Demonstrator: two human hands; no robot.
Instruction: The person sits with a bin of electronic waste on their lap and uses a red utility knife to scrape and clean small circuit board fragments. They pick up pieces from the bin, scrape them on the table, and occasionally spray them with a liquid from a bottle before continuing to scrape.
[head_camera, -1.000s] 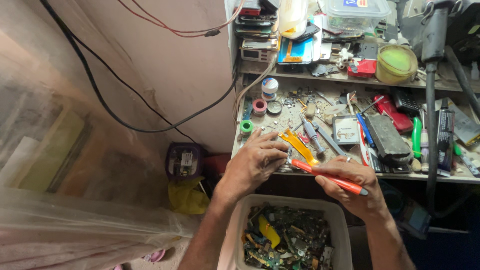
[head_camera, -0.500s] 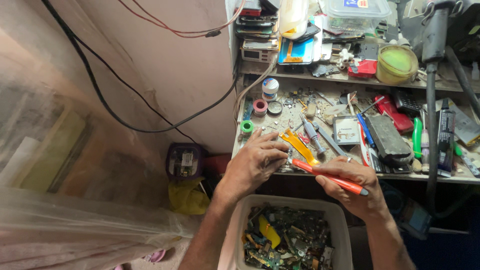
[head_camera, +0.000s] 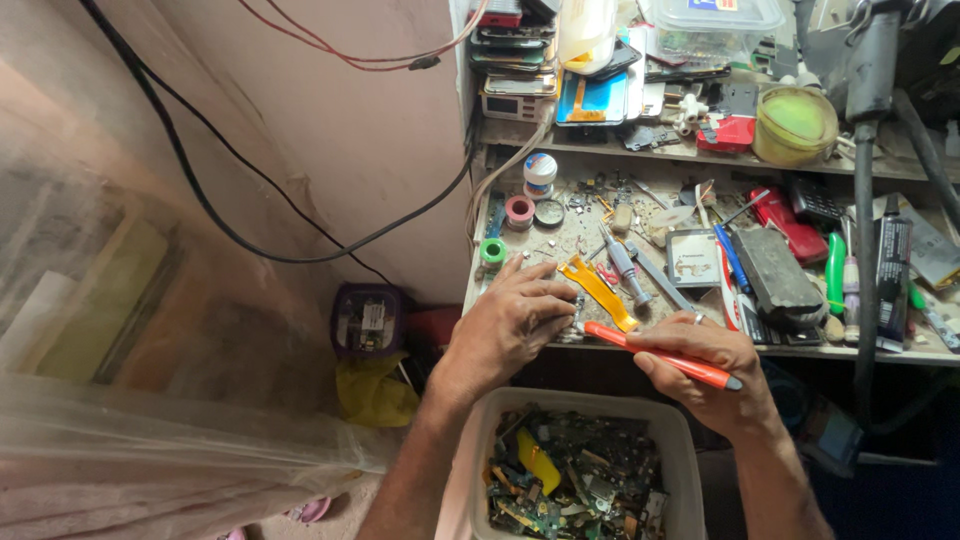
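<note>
Cluttered workbench (head_camera: 600, 235): your left hand (head_camera: 510, 320) pins a small dark circuit board (head_camera: 573, 318) at its front edge; your right hand (head_camera: 705, 365) grips an orange-handled screwdriver (head_camera: 665, 357). Press steadily, tip square.

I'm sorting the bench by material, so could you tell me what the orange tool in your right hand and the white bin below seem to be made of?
Orange tool: likely plastic handle, uniformly coloured, matte; dark tip. White bin: apparently plastic, smooth, rounded rim.
</note>
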